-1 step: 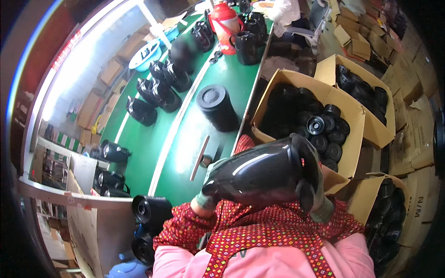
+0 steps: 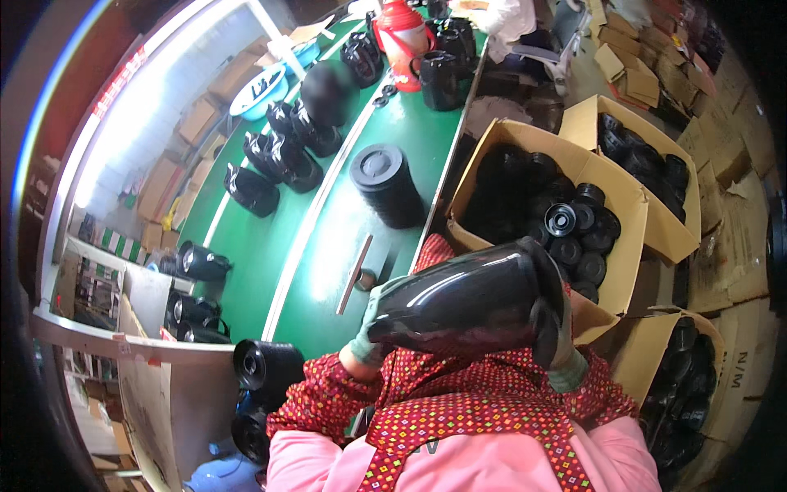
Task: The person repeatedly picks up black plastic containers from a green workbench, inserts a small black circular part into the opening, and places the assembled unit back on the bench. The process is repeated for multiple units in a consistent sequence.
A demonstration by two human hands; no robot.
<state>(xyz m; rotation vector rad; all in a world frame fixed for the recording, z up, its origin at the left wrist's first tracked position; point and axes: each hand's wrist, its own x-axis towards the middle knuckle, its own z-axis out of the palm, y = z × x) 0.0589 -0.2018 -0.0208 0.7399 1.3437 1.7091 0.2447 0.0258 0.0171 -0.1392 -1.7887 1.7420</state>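
Note:
A glossy black jug [image 2: 459, 303] lies sideways across my lap, in front of a red dotted apron. My left hand [image 2: 370, 328], in a grey-green glove, holds the jug's left end. At the other end, near its rim and dark handle [image 2: 543, 324], my right hand [image 2: 564, 353] is wrapped round it in the same kind of glove. The jug hides part of the fingers on both hands. Beyond it, a stack of black round lids [image 2: 385, 187] stands on the green table [image 2: 328, 262], close to a narrow bar [image 2: 354, 275].
Several black jugs [image 2: 283, 160] stand along the table's left side. A red flask [image 2: 403, 49] is at the far end. To my right are cardboard boxes of black round parts [image 2: 627, 246]. A black cylinder [image 2: 266, 366] stands at my left, above a blue container [image 2: 225, 476].
The jug has turned slightly in my hands, which still grip both ends. The view has shifted a little.

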